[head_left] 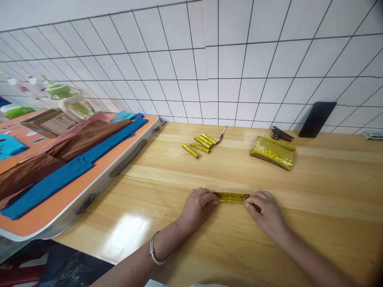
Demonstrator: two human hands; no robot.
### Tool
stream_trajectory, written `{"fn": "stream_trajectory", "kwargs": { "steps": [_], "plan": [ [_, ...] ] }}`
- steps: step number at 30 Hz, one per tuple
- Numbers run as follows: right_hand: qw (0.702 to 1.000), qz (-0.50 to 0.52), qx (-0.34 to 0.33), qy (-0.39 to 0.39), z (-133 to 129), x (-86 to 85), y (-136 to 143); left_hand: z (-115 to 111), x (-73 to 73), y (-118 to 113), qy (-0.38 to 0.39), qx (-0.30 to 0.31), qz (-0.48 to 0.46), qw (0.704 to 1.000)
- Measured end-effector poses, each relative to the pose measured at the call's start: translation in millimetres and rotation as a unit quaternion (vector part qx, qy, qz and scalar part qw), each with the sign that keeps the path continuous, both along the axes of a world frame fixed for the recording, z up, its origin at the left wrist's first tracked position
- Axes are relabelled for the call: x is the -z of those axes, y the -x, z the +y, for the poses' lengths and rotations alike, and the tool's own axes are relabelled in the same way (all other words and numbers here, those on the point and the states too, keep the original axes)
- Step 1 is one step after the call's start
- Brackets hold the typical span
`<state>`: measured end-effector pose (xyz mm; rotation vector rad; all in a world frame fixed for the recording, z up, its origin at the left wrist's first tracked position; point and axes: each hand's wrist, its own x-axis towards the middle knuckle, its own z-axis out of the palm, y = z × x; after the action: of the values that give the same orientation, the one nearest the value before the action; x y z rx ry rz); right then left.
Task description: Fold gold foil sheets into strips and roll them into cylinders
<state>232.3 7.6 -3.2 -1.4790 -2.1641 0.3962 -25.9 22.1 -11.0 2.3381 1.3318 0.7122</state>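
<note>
A narrow strip of folded gold foil paper (230, 197) lies level on the wooden table (143, 175) in front of me. My left hand (199, 207) pinches its left end, and my right hand (265, 209) pinches the right end between thumb and fingers. Farther back, slightly to the left, are several rolled gold foil paper pieces (200, 147). A flat stack of gold foil sheets (273, 153) rests beyond my right hand. The fingertips hide both ends of the strip.
A dark hair clip (281, 134) sits behind the stack, and a black phone (317, 119) leans against the tiled wall (227, 63). A thin pen-like item (222, 134) is by the rolls. On the left, an orange-topped bin (98, 175) carries blue and brown paper, a box and a green-lidded bottle.
</note>
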Motion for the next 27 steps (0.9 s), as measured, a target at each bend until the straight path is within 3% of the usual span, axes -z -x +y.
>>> {"fn": "stream_trajectory", "kwargs": {
  "steps": [11, 20, 27],
  "plan": [
    [0.999, 0.004, 0.034, 0.007, 4.8, 3.0, 5.6, -6.1, -2.9, -10.1, 0.036, -0.082, -0.036, 0.995],
    [0.999, -0.015, 0.037, 0.013, 7.0, -3.6, 7.3, -6.1, -3.8, -7.3, 0.046, -0.081, -0.075, 0.993],
    [0.998, -0.050, 0.037, 0.023, 8.6, -4.2, 9.5, -6.4, -7.3, -9.4, 0.046, -0.082, -0.046, 0.995]
  ]
}}
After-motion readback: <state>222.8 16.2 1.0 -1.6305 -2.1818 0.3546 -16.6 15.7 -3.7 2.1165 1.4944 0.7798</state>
